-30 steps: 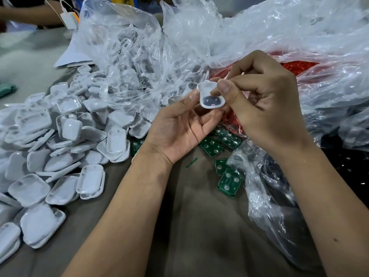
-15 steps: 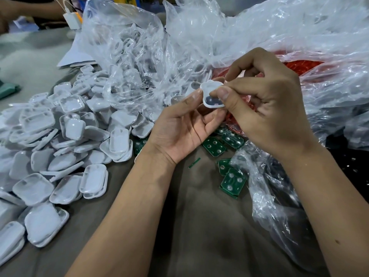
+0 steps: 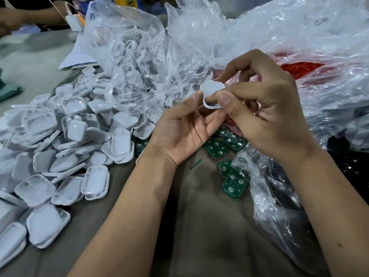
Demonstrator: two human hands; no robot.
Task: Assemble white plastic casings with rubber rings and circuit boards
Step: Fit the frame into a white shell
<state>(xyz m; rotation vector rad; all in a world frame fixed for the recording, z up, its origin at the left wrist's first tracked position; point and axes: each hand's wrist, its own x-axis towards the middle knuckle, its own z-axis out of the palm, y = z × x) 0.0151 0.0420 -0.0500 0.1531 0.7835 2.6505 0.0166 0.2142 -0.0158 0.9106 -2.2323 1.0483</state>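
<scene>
Nearest to me both forearms reach in over the brown surface (image 3: 209, 226), which I see bare between them. Just beyond, a few green circuit boards (image 3: 215, 148) lie flat on the surface below my hands, some half tucked under the edge of a clear plastic bag (image 3: 279, 206) on the right. My left hand (image 3: 183, 134) is turned palm up, its fingers (image 3: 194, 97) curled lightly and the index tip touching the left edge of a small white casing (image 3: 210, 89). My right hand (image 3: 269, 108) comes over from the right, and its thumb and forefinger pinch the same casing, with the thumb pressed across its front; the other fingers are bent above it. So the casing is held up in the air between the two hands, above the circuit boards and not touching the surface. I cannot tell whether a ring or board is seated inside it. To the left a big heap of white casings (image 3: 60, 146) spreads across the surface. Behind my hands lies a bag of red rubber rings (image 3: 299, 68), and further back a clear bag of more white parts (image 3: 127, 52). At the far left edge another person's arm (image 3: 30, 15) rests by a white charger (image 3: 74, 22).
</scene>
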